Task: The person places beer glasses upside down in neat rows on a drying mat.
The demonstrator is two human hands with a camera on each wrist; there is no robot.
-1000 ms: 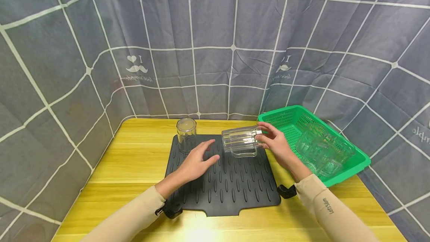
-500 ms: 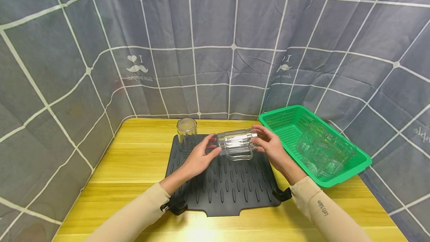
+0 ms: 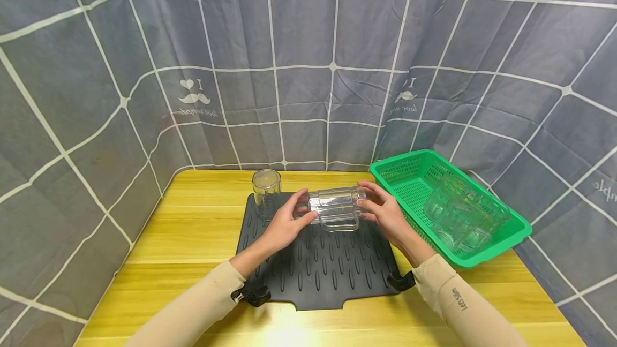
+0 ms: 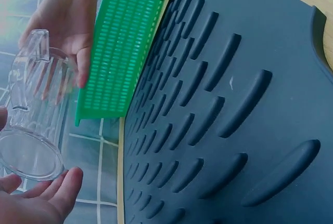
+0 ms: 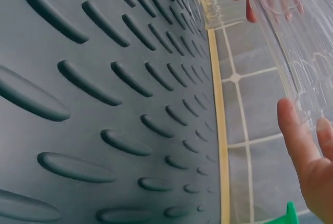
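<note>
A clear glass mug (image 3: 332, 206) with ribbed sides lies on its side in the air over the black ridged mat (image 3: 328, 280), its handle turned toward me. My left hand (image 3: 285, 225) grips the left end between thumb and fingers; in the left wrist view that round end of the mug (image 4: 31, 154) faces this palm. At the other end, my right hand (image 3: 388, 216) holds the mug with thumb and fingers spread around it. On the mat's back left corner stands a second ribbed glass (image 3: 266, 197), upright in outline.
At the right, a green plastic basket (image 3: 518, 234) with slotted walls holds several clear glass mugs (image 3: 463, 218). Mat and basket are on a yellow wooden table (image 3: 168, 240). A grey curtain (image 3: 308, 95) with white lines hangs behind and along the sides.
My left hand has closed in on the mug's left end and now grips it. The mug and my right hand have shifted slightly left and down. The standing glass has stayed put.
</note>
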